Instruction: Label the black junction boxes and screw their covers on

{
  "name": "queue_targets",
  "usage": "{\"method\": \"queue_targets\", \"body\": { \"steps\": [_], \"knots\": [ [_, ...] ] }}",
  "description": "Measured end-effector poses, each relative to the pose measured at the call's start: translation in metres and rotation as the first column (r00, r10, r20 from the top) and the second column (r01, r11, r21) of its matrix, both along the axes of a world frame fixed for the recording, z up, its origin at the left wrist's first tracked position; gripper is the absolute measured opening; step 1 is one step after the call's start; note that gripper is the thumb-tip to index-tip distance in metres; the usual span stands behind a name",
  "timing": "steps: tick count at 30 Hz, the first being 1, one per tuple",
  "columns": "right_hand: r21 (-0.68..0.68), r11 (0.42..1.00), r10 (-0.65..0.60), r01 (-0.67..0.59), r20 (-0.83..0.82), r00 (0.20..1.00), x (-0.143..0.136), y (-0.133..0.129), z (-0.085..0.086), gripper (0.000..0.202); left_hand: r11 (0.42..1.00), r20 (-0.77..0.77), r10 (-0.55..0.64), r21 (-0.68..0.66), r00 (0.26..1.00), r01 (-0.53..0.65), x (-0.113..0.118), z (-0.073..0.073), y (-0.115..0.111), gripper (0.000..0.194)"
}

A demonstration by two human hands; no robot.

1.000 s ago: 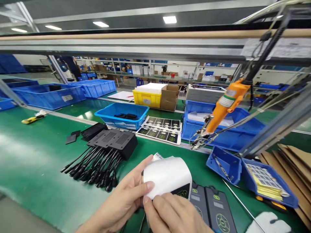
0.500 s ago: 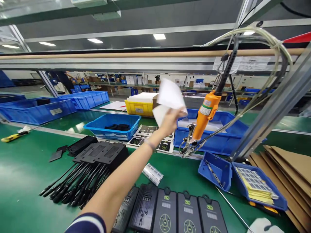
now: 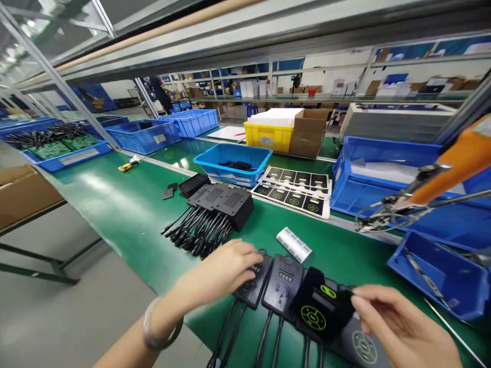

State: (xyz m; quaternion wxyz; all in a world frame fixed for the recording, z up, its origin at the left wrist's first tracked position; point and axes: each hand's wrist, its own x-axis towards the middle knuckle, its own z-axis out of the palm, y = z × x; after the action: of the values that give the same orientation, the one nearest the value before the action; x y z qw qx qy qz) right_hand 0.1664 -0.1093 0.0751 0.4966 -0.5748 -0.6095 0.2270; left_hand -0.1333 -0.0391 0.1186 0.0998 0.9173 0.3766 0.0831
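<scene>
My right hand pinches the corner of a black label with green printed symbols. The label hangs tilted over the row of black controllers, partly covering them. My left hand reaches over the leftmost controller, its thumb and fingers apart and nothing visible in it. I cannot tell whether it touches the controller. Another unlabelled controller lies beside it, its digit display showing. At the right, a controller bears a label with a green ring. Cables run from the controllers toward me.
Black boxes with cables lie left of a white label roll. Label sheets rest behind, by a light-blue basket. At right, an orange tool hangs before a large blue bin; a small blue bin stands nearer.
My left hand has let go of the white sheets and come back from the large blue bin to the controllers. My right hand has come into view with a label. The view has turned left.
</scene>
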Motion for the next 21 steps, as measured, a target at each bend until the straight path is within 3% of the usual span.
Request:
{"method": "queue_targets", "body": {
  "steps": [3,7,11,15,21],
  "knots": [
    [-0.246,0.969,-0.015,-0.041,-0.222,0.975,-0.024,0.027,-0.012,0.029,1.000,0.054,0.006,0.007,0.999,-0.006,-0.018,-0.035,-0.036,0.023],
    [-0.359,0.924,-0.010,-0.131,-0.364,0.932,-0.047,0.048,-0.026,0.032,0.999,0.124,-0.029,0.026,0.992,0.026,-0.024,-0.069,-0.062,0.034],
    [-0.418,0.899,-0.034,-0.135,-0.373,0.927,-0.054,0.055,-0.038,0.032,0.996,0.221,0.007,0.087,0.975,-0.027,-0.021,-0.096,-0.067,0.030],
    [-0.432,0.894,-0.047,-0.119,-0.355,0.934,-0.053,0.056,-0.046,0.031,0.987,0.342,0.038,0.134,0.939,-0.088,-0.016,-0.111,-0.060,0.024],
    [-0.445,0.891,-0.071,-0.086,-0.326,0.943,-0.050,0.057,-0.055,0.030,0.982,0.413,0.031,0.155,0.910,-0.104,-0.012,-0.114,-0.054,0.021]
  ]
}}
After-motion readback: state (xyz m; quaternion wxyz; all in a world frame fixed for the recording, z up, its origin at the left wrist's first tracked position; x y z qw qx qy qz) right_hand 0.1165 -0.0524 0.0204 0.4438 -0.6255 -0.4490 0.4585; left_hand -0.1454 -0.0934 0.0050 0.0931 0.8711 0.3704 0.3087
